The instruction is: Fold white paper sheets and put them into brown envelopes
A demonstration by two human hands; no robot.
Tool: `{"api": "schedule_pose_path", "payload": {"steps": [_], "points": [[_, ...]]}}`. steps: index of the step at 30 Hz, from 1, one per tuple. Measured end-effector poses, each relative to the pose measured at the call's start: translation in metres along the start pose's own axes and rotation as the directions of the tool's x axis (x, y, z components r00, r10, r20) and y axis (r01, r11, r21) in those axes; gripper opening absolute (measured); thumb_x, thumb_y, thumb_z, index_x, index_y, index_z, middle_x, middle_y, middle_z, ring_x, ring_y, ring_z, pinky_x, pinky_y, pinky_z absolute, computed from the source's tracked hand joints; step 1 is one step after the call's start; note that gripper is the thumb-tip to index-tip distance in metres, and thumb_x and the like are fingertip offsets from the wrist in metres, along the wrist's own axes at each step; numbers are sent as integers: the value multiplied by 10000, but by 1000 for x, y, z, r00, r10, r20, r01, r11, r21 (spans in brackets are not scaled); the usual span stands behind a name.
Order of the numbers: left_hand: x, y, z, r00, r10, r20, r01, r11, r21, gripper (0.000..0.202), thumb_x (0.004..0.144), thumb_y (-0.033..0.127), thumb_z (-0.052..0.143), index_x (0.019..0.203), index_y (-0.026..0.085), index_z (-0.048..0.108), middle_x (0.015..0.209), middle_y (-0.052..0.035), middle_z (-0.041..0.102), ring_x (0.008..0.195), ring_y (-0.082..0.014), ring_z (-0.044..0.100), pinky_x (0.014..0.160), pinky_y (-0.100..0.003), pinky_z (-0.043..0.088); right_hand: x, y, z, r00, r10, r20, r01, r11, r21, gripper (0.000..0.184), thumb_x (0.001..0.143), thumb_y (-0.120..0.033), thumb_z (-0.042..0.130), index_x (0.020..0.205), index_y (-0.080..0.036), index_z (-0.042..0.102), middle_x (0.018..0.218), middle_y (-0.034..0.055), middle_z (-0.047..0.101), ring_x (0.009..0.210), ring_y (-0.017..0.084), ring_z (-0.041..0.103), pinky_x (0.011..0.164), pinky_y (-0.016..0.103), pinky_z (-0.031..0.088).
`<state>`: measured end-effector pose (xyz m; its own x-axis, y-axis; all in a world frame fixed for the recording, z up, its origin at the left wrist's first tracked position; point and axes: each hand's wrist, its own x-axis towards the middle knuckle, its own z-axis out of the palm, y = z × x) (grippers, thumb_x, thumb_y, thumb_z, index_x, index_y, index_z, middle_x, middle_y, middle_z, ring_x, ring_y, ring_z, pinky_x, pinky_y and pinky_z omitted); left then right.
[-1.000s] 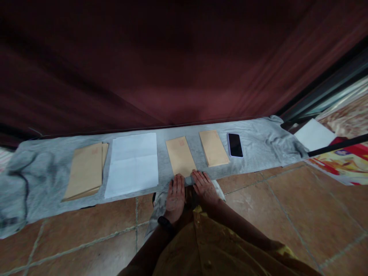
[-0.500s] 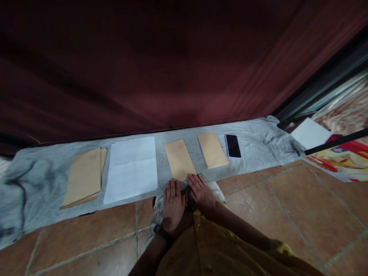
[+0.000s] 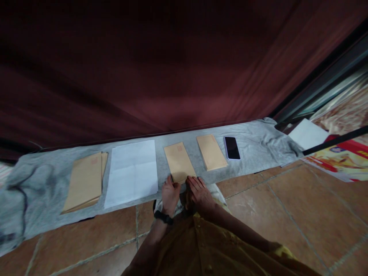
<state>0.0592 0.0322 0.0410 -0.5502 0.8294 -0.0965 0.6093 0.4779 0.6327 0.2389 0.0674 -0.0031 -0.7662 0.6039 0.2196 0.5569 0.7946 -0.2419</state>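
A brown paper envelope (image 3: 179,161) with a small reddish printed mark lies lengthwise in front of me on the grey cloth. At its near left corner, the fingers of my left hand (image 3: 170,194) are bent and closed on the edge. My right hand (image 3: 201,194) rests on the near right corner, its fingers stretched out and lying flat. The near edge of the envelope is partly covered by both hands. To the right sits a small stack of similar envelopes (image 3: 212,152). White paper sheets (image 3: 130,172) lie to the left.
More brown envelopes (image 3: 84,182) are piled at the far left. A phone (image 3: 232,148) lies right of the small stack. The grey cloth (image 3: 255,143) covers a narrow surface before a dark red curtain (image 3: 184,76). Tiled floor (image 3: 276,214) and a red-yellow printed package (image 3: 339,159) are at the right.
My left hand has shifted slightly, from fingers laid flat to fingers bent around the envelope's near left corner. My right hand stays at the near right corner.
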Motion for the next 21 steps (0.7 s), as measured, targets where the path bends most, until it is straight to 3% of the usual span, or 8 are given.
{"api": "schedule_pose_path", "payload": {"steps": [2, 4, 7, 9, 13, 17, 19, 21], "points": [[6, 4, -4, 982, -175, 70, 186, 959, -212, 400, 806, 285, 652, 1177, 153, 585, 855, -53, 704, 779, -205, 659, 707, -316, 484, 0, -1, 1, 1000, 7, -1, -7, 1000, 13, 647, 917, -144, 483, 1547, -73, 354, 1586, 155, 398, 1459, 286, 357, 1221, 521, 291], [10, 7, -9, 961, -246, 128, 276, 901, -335, 315, 729, 258, 710, 1020, 163, 633, 771, -26, 687, 709, -183, 636, 663, -292, 457, 1, -2, 1, 1000, 18, -8, -17, 999, 27, 637, 930, -159, 480, 1549, -81, 353, 1584, 153, 402, 1455, 288, 362, 1219, 532, 292], [13, 11, -14, 962, -208, 175, 265, 866, -425, 136, 671, 258, 713, 744, 183, 625, 623, 19, 616, 597, -139, 569, 585, -254, 412, 5, -4, 0, 998, 41, -39, -39, 998, 49, 587, 959, -170, 453, 1537, -97, 384, 1556, 155, 445, 1429, 278, 408, 1204, 522, 327], [11, 15, -16, 961, -185, 204, 264, 825, -500, 151, 666, 300, 691, 658, 192, 585, 552, 46, 555, 526, -111, 506, 532, -238, 374, 10, -5, -2, 996, 62, -71, -57, 996, 66, 542, 974, -181, 448, 1508, -90, 432, 1516, 164, 495, 1391, 271, 462, 1182, 489, 373], [0, 32, -20, 964, -147, 224, 256, 743, -619, 204, 663, 362, 664, 652, 199, 541, 528, 70, 509, 482, -86, 452, 505, -224, 358, 21, -10, -14, 982, 161, -102, -153, 985, 79, 454, 996, -221, 454, 1426, -110, 546, 1446, 167, 571, 1251, 269, 605, 1055, 407, 503], [-10, 60, -30, 972, -96, 212, 218, 696, -684, 218, 682, 381, 679, 719, 203, 557, 577, 63, 542, 530, -94, 491, 542, -226, 396, 35, -16, -28, 957, 288, -32, -281, 949, 143, 432, 976, -175, 453, 1384, -186, 596, 1382, 146, 631, 1059, 245, 708, 888, 331, 561], [-13, 70, -37, 980, -55, 190, 179, 664, -726, 250, 736, 438, 669, 765, 205, 580, 629, 44, 579, 582, -108, 533, 575, -235, 422, 42, -17, -31, 916, 399, -34, -364, 867, 340, 395, 955, -156, 468, 1303, -195, 649, 1278, 134, 697, 994, 235, 720, 855, 309, 555], [-14, 71, -42, 987, -43, 154, 145, 643, -752, 302, 796, 505, 629, 810, 205, 607, 709, 12, 622, 660, -128, 579, 613, -246, 446, 49, -16, -30, 826, 563, -24, -412, 633, 655, 272, 956, -219, 487, 1102, -197, 715, 1060, 96, 763, 902, 225, 717, 815, 306, 554]]}}
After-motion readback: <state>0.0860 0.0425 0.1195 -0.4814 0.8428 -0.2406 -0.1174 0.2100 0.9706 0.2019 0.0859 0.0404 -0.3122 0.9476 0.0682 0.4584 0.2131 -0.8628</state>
